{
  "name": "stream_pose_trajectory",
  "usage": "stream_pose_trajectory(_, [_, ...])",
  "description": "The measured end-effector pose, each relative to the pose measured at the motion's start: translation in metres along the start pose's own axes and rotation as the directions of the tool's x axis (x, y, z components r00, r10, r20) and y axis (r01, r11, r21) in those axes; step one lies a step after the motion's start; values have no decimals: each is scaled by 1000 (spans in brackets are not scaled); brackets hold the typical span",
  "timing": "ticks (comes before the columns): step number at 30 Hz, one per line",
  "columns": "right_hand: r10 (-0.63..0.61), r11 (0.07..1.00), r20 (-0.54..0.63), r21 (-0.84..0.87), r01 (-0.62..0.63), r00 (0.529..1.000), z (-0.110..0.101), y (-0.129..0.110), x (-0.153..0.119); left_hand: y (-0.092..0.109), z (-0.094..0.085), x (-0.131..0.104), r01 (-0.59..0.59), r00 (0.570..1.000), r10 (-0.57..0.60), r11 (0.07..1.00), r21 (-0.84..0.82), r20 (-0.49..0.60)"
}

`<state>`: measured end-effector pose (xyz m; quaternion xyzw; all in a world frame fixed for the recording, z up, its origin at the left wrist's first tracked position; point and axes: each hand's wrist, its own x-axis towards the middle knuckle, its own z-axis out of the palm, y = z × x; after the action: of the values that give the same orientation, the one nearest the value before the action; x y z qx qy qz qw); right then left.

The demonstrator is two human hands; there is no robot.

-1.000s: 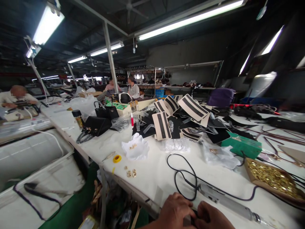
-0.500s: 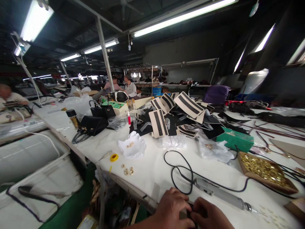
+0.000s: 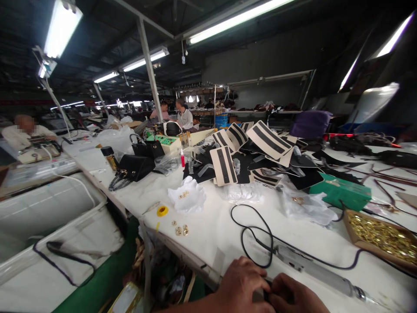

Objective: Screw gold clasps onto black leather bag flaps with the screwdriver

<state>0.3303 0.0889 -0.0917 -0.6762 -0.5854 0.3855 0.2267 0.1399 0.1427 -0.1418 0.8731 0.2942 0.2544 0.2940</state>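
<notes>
At the table's near edge, low in the head view, my left hand [image 3: 241, 280] lies with bent fingers over a small dark piece [image 3: 259, 295]. Close against it, my right hand [image 3: 291, 293] is closed, its fingertips pinching at the same spot. Most of the piece is hidden by the fingers, so its kind does not show. A grey pen-shaped electric screwdriver [image 3: 319, 269] with a black cord lies just beyond my right hand. Small gold metal fittings [image 3: 181, 230] sit near the table edge, beyond my left hand, by a yellow tape roll [image 3: 162, 211].
Beige panels with black stripes [image 3: 224, 165] are heaped mid-table. White crumpled paper [image 3: 187, 195] holds gold fittings. A green box [image 3: 340, 191] and a tray of gold parts [image 3: 384, 237] stand right. Black handbags [image 3: 135, 168] lie left. A white bin [image 3: 65, 234] stands beside the table. Other people sit farther off.
The view has swung slightly left, so the table and its things appear shifted right. Both hands stay together at the table edge, their grip much the same.
</notes>
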Motion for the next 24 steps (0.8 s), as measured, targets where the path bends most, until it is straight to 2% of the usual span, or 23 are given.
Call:
stream_pose_trajectory(3, [21, 999, -23, 47, -19, 1000, -6, -14, -13, 19, -9, -5, 13, 996, -18, 998, -55, -91])
stream_pose_trajectory(6, [-17, 997, -26, 77, 19, 1000, -17, -26, -20, 32, -21, -7, 32, 996, -37, 997, -66, -80])
stream_pose_trajectory(8, [4, 999, -92, 37, -1, 996, -29, -28, -19, 33, -26, -6, 36, 998, -40, 997, -67, -54])
stream_pose_trajectory(10, [-20, 997, -236, -75, 2, 972, -43, -25, -17, 32, -27, -5, 22, 999, -25, 998, -63, -42])
stream_pose_trajectory(12, [-127, 958, -370, -285, 18, 920, -59, -16, -13, 30, -26, -5, 3, 999, -6, 998, -55, -40])
stream_pose_trajectory(13, [-187, 916, -392, -402, 15, 901, -66, -10, -11, 29, -26, -5, -3, 999, 1, 999, -50, -42])
stream_pose_trajectory(14, [-226, 865, -379, -502, 5, 898, -72, -2, -9, 29, -25, -6, -8, 999, 6, 999, -45, -43])
stream_pose_trajectory(16, [-233, 781, -307, -624, -10, 923, -81, 13, -4, 28, -25, -6, -11, 999, 10, 999, -37, -44])
stream_pose_trajectory(20, [-198, 704, -228, -710, -24, 953, -89, 34, 3, 28, -26, -5, -11, 1000, 11, 999, -31, -28])
stream_pose_trajectory(22, [-203, 685, -200, -729, -7, 959, -95, 35, 3, 29, -27, -5, -7, 1000, 7, 1000, -27, -21])
stream_pose_trajectory(24, [-226, 740, -199, -671, 35, 954, -101, 30, -1, 29, -27, -5, -5, 1000, 5, 1000, -24, -20])
